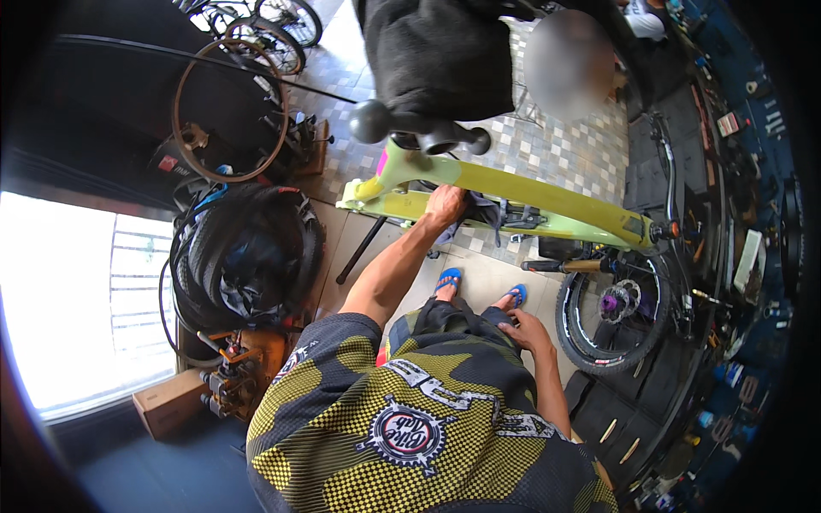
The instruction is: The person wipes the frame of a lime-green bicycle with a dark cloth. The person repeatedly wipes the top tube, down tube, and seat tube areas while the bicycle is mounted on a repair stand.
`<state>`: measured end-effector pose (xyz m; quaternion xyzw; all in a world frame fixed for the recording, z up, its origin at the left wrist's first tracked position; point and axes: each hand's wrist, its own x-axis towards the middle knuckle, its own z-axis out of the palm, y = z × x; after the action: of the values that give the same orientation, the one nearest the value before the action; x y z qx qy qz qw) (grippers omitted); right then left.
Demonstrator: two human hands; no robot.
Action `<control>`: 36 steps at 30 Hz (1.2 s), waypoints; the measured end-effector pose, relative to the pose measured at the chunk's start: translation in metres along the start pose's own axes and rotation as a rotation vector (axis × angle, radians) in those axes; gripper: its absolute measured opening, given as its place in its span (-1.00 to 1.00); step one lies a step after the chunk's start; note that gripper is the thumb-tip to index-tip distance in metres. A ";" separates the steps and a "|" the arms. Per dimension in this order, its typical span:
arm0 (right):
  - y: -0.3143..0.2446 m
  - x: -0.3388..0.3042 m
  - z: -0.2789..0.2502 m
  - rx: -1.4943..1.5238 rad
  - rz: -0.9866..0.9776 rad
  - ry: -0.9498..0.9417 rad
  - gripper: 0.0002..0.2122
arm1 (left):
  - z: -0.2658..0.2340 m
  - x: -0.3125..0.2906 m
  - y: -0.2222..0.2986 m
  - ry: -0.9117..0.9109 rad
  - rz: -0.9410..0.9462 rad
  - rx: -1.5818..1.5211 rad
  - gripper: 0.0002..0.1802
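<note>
A yellow-green bicycle frame [513, 184] hangs in a black repair-stand clamp [428, 132] ahead of me. My left hand [445, 206] is stretched out onto the frame's lower tube, fingers curled over it. A grey cloth [481, 211] bunches out from under that hand. My right hand [527, 330] lies flat on my right knee and holds nothing. The bicycle's rear wheel [611, 312], with a purple hub, stands to the right of my knee. My feet wear blue sandals [447, 280].
Another person in dark clothes [436, 51] stands behind the frame. A heap of black tyres [244, 256] and a rusty rim [227, 111] lie at left, with a cardboard box [171, 402] below. Tool-covered shelving [744, 214] runs along the right.
</note>
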<state>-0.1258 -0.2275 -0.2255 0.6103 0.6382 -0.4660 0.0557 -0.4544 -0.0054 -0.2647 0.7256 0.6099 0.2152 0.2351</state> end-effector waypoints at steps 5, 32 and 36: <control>0.003 0.010 0.006 0.007 -0.047 -0.070 -0.46 | 0.001 0.004 -0.024 0.051 0.165 -0.148 -0.55; -0.036 0.061 -0.055 -0.347 -0.197 -0.293 -0.46 | 0.019 -0.009 0.027 0.186 -0.293 -0.072 -0.54; -0.030 0.060 -0.055 -0.356 -0.209 -0.299 -0.47 | 0.031 -0.002 0.031 0.212 -0.263 -0.020 -0.55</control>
<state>-0.1379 -0.1419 -0.2173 0.4459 0.7544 -0.4347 0.2077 -0.4116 -0.0145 -0.2708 0.6104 0.7188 0.2641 0.2026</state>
